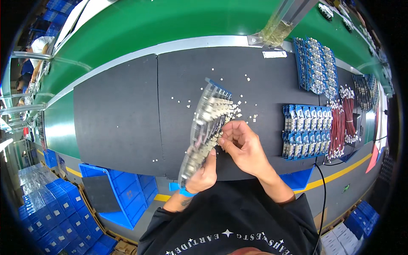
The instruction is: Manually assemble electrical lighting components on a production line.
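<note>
A panel of circuit boards stands tilted over the black mat, smeared by motion, with rows of small pale connectors along it. My left hand is closed around its lower end. At the panel's right edge is my right hand, thumb and fingers pinched together against the connectors; whatever lies between the fingertips is too small to make out. Loose white connector pieces lie scattered on the mat beside the panel's right side, with a few more to its left.
Blue circuit board panels lie at the right, with another stack behind them. Beside them are bundles of red wires with white ends. A metal post rises at the mat's far edge. Blue bins sit below the near edge.
</note>
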`<state>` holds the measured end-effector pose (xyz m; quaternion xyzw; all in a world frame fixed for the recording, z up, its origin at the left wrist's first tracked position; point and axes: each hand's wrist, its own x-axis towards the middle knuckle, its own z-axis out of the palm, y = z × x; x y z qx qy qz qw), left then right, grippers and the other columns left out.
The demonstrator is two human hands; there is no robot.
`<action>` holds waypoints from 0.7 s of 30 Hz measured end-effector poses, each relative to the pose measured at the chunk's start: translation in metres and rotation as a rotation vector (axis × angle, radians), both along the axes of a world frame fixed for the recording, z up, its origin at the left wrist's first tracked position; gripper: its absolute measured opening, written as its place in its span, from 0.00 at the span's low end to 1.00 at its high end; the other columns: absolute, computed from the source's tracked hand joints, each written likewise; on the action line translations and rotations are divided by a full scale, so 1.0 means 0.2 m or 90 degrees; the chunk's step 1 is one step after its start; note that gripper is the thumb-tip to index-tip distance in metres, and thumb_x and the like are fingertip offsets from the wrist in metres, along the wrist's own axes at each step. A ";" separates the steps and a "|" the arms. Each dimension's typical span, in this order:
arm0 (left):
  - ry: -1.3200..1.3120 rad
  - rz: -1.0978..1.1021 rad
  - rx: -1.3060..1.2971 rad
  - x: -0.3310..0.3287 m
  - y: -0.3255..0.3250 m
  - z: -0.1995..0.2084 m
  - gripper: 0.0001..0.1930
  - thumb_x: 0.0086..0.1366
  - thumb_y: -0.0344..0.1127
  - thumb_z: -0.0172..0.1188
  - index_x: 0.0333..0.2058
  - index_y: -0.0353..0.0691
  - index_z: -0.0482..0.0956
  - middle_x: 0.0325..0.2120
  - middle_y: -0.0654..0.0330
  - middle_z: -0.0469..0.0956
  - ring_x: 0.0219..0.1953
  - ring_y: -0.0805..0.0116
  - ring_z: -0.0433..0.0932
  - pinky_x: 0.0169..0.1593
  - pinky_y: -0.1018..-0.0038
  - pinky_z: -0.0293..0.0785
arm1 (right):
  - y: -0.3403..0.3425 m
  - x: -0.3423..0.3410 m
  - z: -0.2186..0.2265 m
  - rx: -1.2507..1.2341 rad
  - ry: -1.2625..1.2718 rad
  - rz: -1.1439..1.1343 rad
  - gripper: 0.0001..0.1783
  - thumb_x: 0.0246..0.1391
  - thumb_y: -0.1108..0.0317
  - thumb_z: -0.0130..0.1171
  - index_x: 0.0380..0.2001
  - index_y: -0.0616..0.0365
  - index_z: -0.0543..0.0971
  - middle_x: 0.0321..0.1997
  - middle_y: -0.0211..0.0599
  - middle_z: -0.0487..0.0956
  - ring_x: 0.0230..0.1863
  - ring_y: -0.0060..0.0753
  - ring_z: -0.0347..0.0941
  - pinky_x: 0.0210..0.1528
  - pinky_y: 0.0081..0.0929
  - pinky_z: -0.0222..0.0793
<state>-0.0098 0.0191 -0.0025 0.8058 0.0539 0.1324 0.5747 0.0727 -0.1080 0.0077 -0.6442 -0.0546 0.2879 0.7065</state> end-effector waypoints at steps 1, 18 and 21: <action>-0.011 0.020 -0.050 0.01 -0.01 0.01 0.24 0.59 0.16 0.48 0.56 0.24 0.58 0.52 0.41 0.67 0.55 0.51 0.69 0.59 0.64 0.62 | -0.01 0.00 -0.01 0.027 0.023 -0.002 0.12 0.55 0.79 0.56 0.41 0.63 0.67 0.31 0.30 0.74 0.32 0.15 0.69 0.33 0.15 0.66; -0.024 0.003 0.124 0.01 0.01 0.00 0.29 0.58 0.14 0.48 0.59 0.26 0.52 0.54 0.45 0.67 0.56 0.59 0.67 0.60 0.67 0.59 | 0.01 0.01 0.07 -0.087 -0.185 -0.003 0.07 0.50 0.74 0.62 0.31 0.67 0.76 0.26 0.36 0.77 0.26 0.20 0.71 0.27 0.20 0.67; -0.038 -0.035 0.364 0.01 0.02 0.02 0.27 0.59 0.15 0.50 0.58 0.25 0.56 0.52 0.47 0.69 0.53 0.61 0.69 0.59 0.69 0.60 | 0.03 0.00 0.05 -0.052 -0.077 0.002 0.08 0.52 0.72 0.62 0.30 0.67 0.77 0.25 0.36 0.78 0.24 0.18 0.70 0.25 0.19 0.66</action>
